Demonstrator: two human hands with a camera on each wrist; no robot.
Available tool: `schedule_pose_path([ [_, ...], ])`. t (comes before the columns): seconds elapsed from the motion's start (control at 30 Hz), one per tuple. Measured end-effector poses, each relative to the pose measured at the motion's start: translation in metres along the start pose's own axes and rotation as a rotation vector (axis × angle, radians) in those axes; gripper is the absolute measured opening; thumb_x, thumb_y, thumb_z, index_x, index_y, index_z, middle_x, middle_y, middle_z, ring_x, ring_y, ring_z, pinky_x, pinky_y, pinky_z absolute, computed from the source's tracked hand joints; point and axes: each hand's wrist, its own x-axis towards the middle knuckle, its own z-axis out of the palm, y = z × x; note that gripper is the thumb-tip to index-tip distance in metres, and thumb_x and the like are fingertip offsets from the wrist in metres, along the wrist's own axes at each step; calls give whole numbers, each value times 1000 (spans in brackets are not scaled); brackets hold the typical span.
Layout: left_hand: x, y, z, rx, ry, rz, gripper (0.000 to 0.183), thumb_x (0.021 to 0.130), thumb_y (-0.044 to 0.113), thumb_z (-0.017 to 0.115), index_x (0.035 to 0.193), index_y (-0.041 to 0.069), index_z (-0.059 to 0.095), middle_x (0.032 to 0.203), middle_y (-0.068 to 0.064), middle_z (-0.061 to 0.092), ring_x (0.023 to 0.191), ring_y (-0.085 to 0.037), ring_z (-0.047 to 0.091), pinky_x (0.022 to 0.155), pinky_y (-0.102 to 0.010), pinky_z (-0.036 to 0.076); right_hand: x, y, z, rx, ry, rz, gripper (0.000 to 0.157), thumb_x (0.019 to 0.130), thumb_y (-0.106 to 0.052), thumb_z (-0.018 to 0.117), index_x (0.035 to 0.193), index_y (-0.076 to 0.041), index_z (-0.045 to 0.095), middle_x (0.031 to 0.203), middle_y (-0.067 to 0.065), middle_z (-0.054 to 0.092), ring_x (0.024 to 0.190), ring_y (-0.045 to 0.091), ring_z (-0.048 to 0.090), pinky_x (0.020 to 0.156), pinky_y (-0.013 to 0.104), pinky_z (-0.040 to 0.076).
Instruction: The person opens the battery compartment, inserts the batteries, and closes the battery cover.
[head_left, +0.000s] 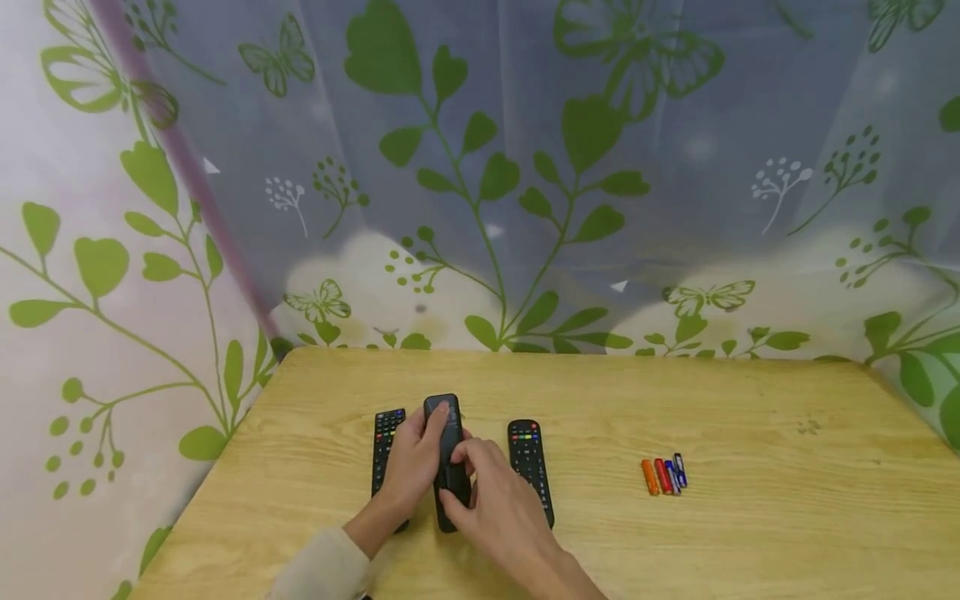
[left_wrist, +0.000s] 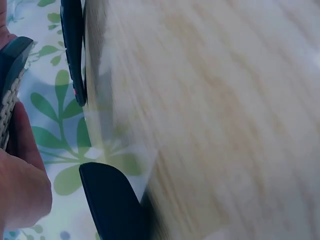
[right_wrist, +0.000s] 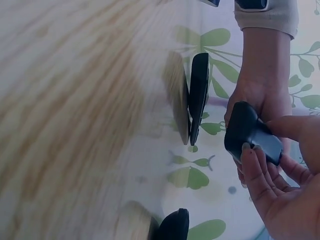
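Both hands hold a black remote control point(head_left: 452, 450) above the table, its dark, smooth back upward in the head view. My left hand point(head_left: 408, 462) grips its side, with the thumb lying along the upper back. At the lower part, my right hand point(head_left: 495, 500) has its thumb and fingers curled on it. In the right wrist view, the fingers of the right hand point(right_wrist: 272, 185) wrap the near end of the remote control point(right_wrist: 252, 132). Pale buttons show on the underside of the remote control point(left_wrist: 10, 95) in the left wrist view.
A second remote control point(head_left: 386, 437) lies at the left, partly hidden by the left hand. Another remote control point(head_left: 531, 462) lies just right of the hands. Several small batteries point(head_left: 663, 477), orange, red and blue, lie farther right on the wooden table point(head_left: 750, 417). A patterned curtain point(head_left: 510, 242) hangs behind.
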Motion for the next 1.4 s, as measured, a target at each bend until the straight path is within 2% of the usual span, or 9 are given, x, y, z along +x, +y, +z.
schedule_pose_path([
  [0.3,-2,0,-3,-43,-5,-32,52,98,47,48,110,-3,59,90,-12,70,72,-25,66,64,-29,57,-2,-1,1,8,14,1,27,84,-18,72,106,-16,56,93,-5,51,62,1,46,50,17,42],
  [0.5,-3,0,-2,-49,0,-58,54,98,45,50,111,-7,59,92,-13,70,74,-22,66,62,-26,55,-2,-1,-2,-23,59,23,26,83,-20,73,106,-19,60,95,-8,57,68,4,54,50,18,42],
  [0.63,-4,0,-3,-33,0,-71,54,99,45,49,111,-6,60,94,-12,70,80,-22,67,66,-25,55,-3,2,-8,5,85,49,26,84,-20,73,107,-20,61,96,-10,58,74,7,56,54,19,46],
  [0.73,-5,0,-5,-90,-18,-105,56,99,45,48,119,-7,55,98,-14,69,84,-27,69,72,-30,57,-4,8,-16,29,95,63,25,86,-19,72,108,-20,62,97,-10,58,77,8,57,59,20,49],
  [0.87,-5,0,-6,-199,-23,-163,58,99,44,49,126,-7,48,101,-18,68,82,-34,69,76,-39,58,-6,22,-34,4,110,97,24,86,-17,72,108,-19,62,94,-10,57,80,10,58,63,22,52],
  [0.93,-5,0,-6,-223,-21,-179,58,99,44,49,128,-6,46,101,-18,67,82,-33,69,77,-41,57,-6,31,-46,-13,128,129,25,85,-17,73,108,-18,62,95,-8,58,82,11,59,66,24,53],
  [1.13,-4,-1,-4,-220,-14,-179,59,98,44,49,128,-7,45,100,-18,67,78,-31,70,76,-41,57,-10,65,-87,-33,169,218,27,86,-15,72,111,-14,62,103,-2,61,86,14,60,72,31,54],
  [1.3,-6,-1,-3,-212,3,-168,56,99,42,50,128,-6,47,99,-18,67,77,-32,70,75,-41,58,-19,94,-122,-71,151,256,28,91,-17,67,117,-11,59,107,3,60,88,17,61,69,30,55],
  [1.4,-7,0,-2,-201,6,-165,54,99,41,49,127,-6,47,99,-18,67,78,-32,70,75,-40,58,-26,113,-143,-104,142,279,30,92,-18,65,119,-8,58,110,8,59,89,20,61,68,33,55],
])
